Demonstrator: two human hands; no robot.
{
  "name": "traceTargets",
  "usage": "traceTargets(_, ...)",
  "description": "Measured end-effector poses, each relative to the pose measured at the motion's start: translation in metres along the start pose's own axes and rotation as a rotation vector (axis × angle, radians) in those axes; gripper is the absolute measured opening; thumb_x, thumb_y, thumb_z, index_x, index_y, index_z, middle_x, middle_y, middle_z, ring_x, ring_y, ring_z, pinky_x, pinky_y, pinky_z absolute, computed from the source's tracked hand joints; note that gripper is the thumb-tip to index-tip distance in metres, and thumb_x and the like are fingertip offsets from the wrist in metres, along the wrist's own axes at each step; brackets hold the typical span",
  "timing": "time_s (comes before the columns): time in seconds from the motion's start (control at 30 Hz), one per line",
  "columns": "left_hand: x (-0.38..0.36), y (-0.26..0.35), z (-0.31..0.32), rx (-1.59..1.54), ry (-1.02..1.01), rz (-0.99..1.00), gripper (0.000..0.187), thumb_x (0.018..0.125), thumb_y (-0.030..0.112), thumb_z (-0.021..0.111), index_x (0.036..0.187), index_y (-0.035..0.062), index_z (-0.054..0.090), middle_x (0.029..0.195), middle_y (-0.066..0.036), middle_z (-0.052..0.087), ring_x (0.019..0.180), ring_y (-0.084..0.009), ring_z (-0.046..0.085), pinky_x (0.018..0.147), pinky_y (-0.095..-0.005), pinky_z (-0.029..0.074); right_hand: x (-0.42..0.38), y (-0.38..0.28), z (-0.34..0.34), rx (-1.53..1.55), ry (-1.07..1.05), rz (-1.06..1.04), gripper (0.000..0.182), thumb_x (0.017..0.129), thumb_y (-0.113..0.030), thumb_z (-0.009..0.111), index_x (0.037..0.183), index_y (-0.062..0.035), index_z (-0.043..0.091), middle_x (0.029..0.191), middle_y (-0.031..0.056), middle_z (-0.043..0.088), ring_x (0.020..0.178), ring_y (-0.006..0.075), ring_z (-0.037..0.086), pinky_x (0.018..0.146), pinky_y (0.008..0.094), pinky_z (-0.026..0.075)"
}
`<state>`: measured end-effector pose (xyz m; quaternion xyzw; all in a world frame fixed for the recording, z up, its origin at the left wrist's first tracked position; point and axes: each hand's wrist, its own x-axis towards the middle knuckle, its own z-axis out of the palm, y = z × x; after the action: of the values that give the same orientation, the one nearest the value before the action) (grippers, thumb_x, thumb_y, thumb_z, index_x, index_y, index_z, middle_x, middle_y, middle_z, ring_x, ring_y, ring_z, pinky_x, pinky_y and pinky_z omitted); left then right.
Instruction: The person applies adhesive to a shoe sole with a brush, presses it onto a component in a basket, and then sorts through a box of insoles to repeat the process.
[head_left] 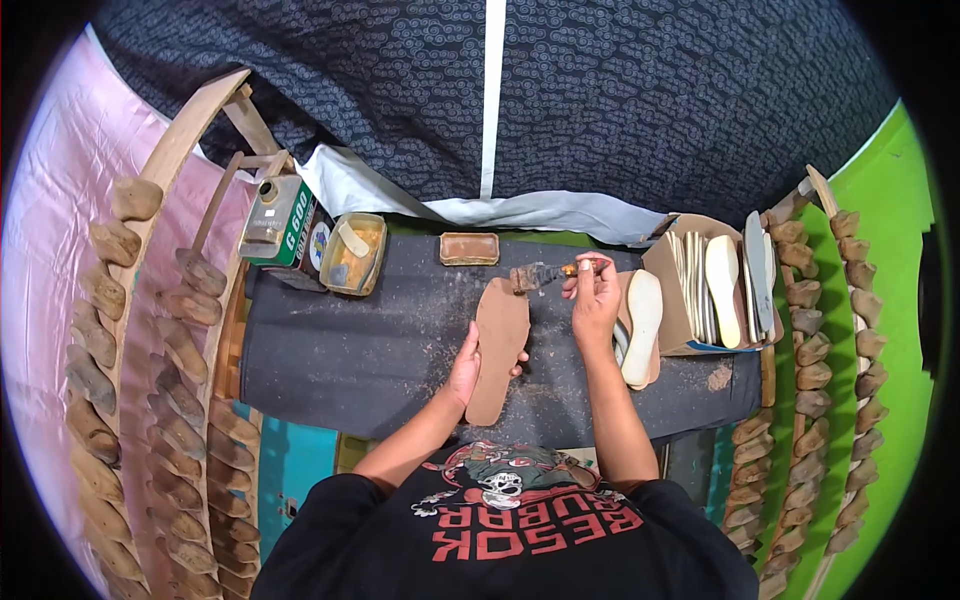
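Note:
My left hand (468, 370) grips a brown insole (498, 350) from its left side, with fingertips showing at its right edge. The insole stands lengthwise in front of me, its wide end toward the far side of the table. In my right hand (597, 303) is a brush (548, 275), held by its orange-brown handle. Its dark, clotted head overlaps the top right corner of the insole. Beyond them sits a small brown rectangular dish (469, 248). Just right of my right hand lies a stack of cream and brown insoles (643, 325).
A dark cloth scattered with crumbs covers the table (330, 350). A green metal can (285, 225) and a yellowish tub (354, 255) stand at the back left. A cardboard box (668, 290) full of insoles stands at right. Racks of wooden shoe lasts (185, 350) flank both sides.

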<state>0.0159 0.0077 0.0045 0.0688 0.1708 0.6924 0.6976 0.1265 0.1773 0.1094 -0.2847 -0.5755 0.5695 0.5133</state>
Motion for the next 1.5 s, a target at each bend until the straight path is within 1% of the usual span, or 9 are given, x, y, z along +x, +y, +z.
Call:
traceTargets(0.3, -0.004, 0.008, 0.019, -0.037, -0.063, 0.033, 0.073, 0.104, 0.063, 0.033, 0.154, 0.0100, 0.039, 0.147, -0.013, 0.054, 0.102, -0.0255, 0.068, 0.079, -0.0375, 0.058, -0.003, -0.012, 0.031, -0.333, -0.103, -0.163, 0.012, 0.102, -0.013, 0.059, 0.107, -0.0022, 0.061, 0.076, 0.0040, 0.063, 0.066, 0.0092, 0.061, 0.058, 0.0280, 0.049)
traceTargets(0.5, -0.008, 0.020, 0.001, -0.039, 0.073, 0.132, 0.070, 0.103, 0.064, 0.035, 0.145, 0.0097, 0.050, 0.131, -0.011, 0.064, 0.103, -0.0275, 0.068, 0.084, -0.0421, 0.058, -0.039, -0.036, 0.056, -0.445, -0.307, -0.287, 0.012, 0.100, -0.010, 0.058, 0.109, -0.0011, 0.060, 0.079, 0.0066, 0.066, 0.067, 0.0126, 0.064, 0.062, 0.0290, 0.051)
traceTargets(0.63, -0.013, 0.030, 0.007, -0.064, 0.083, 0.167, 0.071, 0.103, 0.064, 0.035, 0.144, 0.0086, 0.051, 0.130, -0.011, 0.065, 0.104, -0.0288, 0.068, 0.085, -0.0419, 0.057, -0.045, -0.032, 0.061, -0.432, -0.400, -0.130, 0.012, 0.100, -0.009, 0.059, 0.108, -0.0010, 0.060, 0.078, 0.0074, 0.065, 0.067, 0.0121, 0.064, 0.061, 0.0278, 0.051)
traceTargets(0.8, -0.015, 0.021, 0.013, -0.045, 0.018, 0.111, 0.072, 0.103, 0.063, 0.035, 0.149, 0.0088, 0.046, 0.137, -0.015, 0.060, 0.106, -0.0272, 0.066, 0.088, -0.0431, 0.056, -0.011, -0.033, 0.065, -0.492, -0.262, -0.335, 0.012, 0.100, -0.010, 0.059, 0.108, -0.0008, 0.059, 0.076, 0.0083, 0.063, 0.064, 0.0142, 0.062, 0.059, 0.0306, 0.049)
traceTargets(0.9, -0.012, 0.014, 0.015, -0.066, 0.019, 0.118, 0.074, 0.100, 0.067, 0.040, 0.143, 0.0082, 0.052, 0.129, -0.012, 0.065, 0.111, -0.0268, 0.065, 0.094, -0.0462, 0.053, -0.002, -0.031, 0.063, -0.519, -0.271, -0.379, 0.012, 0.100, -0.009, 0.058, 0.109, -0.0011, 0.059, 0.075, 0.0094, 0.063, 0.064, 0.0157, 0.062, 0.059, 0.0317, 0.049)
traceTargets(1.07, -0.012, 0.018, 0.002, -0.161, -0.025, 0.147, 0.068, 0.104, 0.063, 0.037, 0.148, 0.0120, 0.047, 0.138, -0.011, 0.060, 0.111, -0.0245, 0.063, 0.092, -0.0432, 0.054, -0.036, -0.029, 0.058, -0.467, -0.369, -0.311, 0.010, 0.100, -0.008, 0.057, 0.107, -0.0008, 0.059, 0.076, 0.0086, 0.063, 0.064, 0.0151, 0.062, 0.060, 0.0299, 0.050)
traceTargets(1.23, -0.010, 0.032, 0.011, -0.105, -0.025, 0.147, 0.069, 0.104, 0.062, 0.036, 0.149, 0.0107, 0.046, 0.140, -0.013, 0.058, 0.113, -0.0248, 0.063, 0.093, -0.0427, 0.054, -0.038, -0.031, 0.059, -0.441, -0.286, -0.301, 0.011, 0.100, -0.008, 0.057, 0.107, -0.0003, 0.060, 0.079, 0.0074, 0.064, 0.070, 0.0125, 0.062, 0.064, 0.0293, 0.051)
traceTargets(1.37, -0.008, 0.030, 0.023, -0.037, -0.104, 0.111, 0.069, 0.105, 0.058, 0.034, 0.152, 0.0084, 0.041, 0.145, -0.018, 0.053, 0.116, -0.0256, 0.060, 0.094, -0.0424, 0.052, -0.006, -0.029, 0.056, -0.488, -0.138, -0.431, 0.014, 0.100, -0.009, 0.058, 0.110, -0.0002, 0.059, 0.086, 0.0145, 0.067, 0.073, 0.0227, 0.068, 0.067, 0.0347, 0.054)
traceTargets(1.5, -0.009, 0.023, 0.023, -0.006, -0.085, 0.132, 0.069, 0.106, 0.058, 0.033, 0.153, 0.0087, 0.040, 0.144, -0.018, 0.054, 0.115, -0.0257, 0.062, 0.094, -0.0425, 0.053, -0.004, -0.030, 0.057, -0.500, -0.139, -0.496, 0.013, 0.099, -0.008, 0.058, 0.110, -0.0003, 0.059, 0.085, 0.0148, 0.067, 0.072, 0.0246, 0.068, 0.067, 0.0351, 0.054)
